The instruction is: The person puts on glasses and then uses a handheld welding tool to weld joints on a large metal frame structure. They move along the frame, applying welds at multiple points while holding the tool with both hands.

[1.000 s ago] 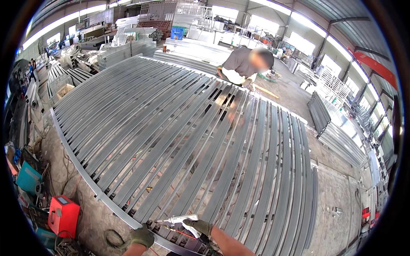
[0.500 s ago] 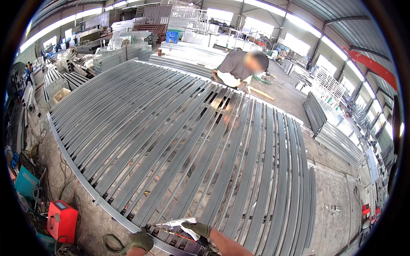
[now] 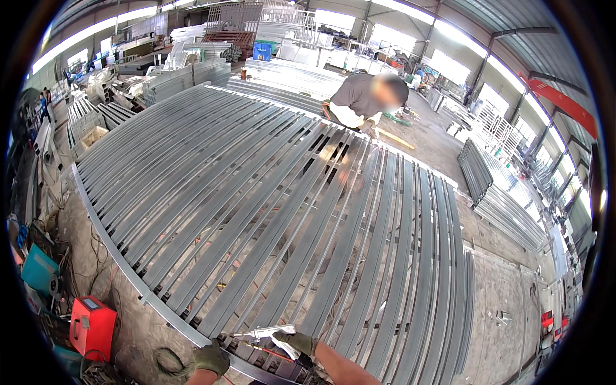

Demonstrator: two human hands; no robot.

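In front of me lies a large panel of long grey metal slats (image 3: 253, 212), bordered by a pale rail (image 3: 122, 260). My left hand (image 3: 212, 359), in a dark green glove, rests at the near rail by the slat ends. Its fingers look curled over the edge, though they are partly hidden. My right hand (image 3: 298, 343), gloved alike, is closed around a silver welding gun (image 3: 263, 332). The gun's thin nozzle points left toward the slat ends near my left hand. A red-orange hose (image 3: 273, 352) runs just below it.
Across the panel a person in a dark shirt (image 3: 353, 96) bends over the far rail, with a bright glow (image 3: 337, 154) close by. A red machine box (image 3: 92, 328) and coiled cable (image 3: 170, 361) sit on the floor at left. Stacked metal panels (image 3: 500, 199) stand at right.
The whole view has shifted slightly. Both of my hands and the welding gun stay almost in the same place at the near rail, and the other person remains bent over.
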